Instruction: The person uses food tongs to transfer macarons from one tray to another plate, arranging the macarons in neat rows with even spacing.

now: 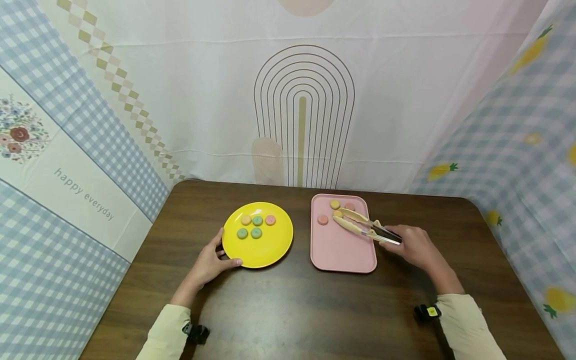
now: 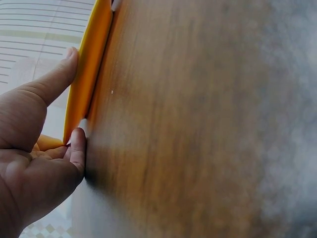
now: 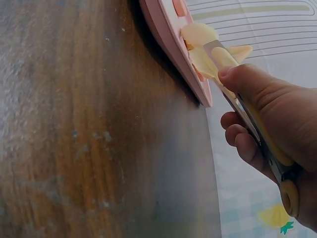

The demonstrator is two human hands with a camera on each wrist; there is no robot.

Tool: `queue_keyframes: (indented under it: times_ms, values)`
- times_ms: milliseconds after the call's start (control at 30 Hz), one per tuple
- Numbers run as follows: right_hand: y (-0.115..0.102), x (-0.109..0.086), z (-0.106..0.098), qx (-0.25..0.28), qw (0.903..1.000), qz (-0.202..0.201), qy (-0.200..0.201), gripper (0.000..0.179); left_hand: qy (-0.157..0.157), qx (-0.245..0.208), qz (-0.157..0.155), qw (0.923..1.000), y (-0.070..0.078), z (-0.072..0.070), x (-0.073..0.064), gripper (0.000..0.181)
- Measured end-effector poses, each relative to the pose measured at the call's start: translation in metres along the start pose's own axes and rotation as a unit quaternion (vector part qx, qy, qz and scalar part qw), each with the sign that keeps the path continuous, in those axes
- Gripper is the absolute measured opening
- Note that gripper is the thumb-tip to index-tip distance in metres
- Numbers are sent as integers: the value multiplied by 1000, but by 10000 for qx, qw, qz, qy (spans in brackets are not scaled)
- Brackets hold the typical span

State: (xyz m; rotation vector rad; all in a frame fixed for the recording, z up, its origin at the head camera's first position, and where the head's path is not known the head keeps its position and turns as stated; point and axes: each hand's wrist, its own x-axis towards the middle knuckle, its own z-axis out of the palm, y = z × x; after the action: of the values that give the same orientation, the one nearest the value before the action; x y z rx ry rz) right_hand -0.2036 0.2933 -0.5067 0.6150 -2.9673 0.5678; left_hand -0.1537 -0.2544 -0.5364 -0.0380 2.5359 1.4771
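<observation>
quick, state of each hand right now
Left hand: holding the yellow plate by its edge.
Right hand: holding the tongs.

Left hand (image 1: 208, 262) grips yellow plate (image 1: 270, 248): 5 cookies (image 1: 257, 221). Right hand (image 1: 416, 245) holds tongs (image 1: 371, 234) over pink tray (image 1: 339, 255): 4 cookies (image 1: 322, 219).

Brown wooden table (image 1: 297, 315), white printed backdrop (image 1: 216, 110)
</observation>
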Motion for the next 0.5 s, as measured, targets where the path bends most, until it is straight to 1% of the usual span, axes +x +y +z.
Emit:
queue_keyframes:
  times_ms: [100, 200, 333, 500]
  values:
    - [1, -1, 1, 26, 10000, 82, -24, 49, 1, 9, 2, 10000, 0, 0, 0, 116]
    - [1, -2, 1, 30, 10000, 52, 33, 50, -3, 23, 5, 10000, 0, 0, 1, 116]
    - [-3, -2, -2, 23, 9995, -117, 281, 49, 6, 35, 13, 10000, 0, 0, 0, 116]
    - [-13, 2, -4, -59, 9962, -499, 711, 46, 18, 25, 20, 10000, -1, 0, 0, 116]
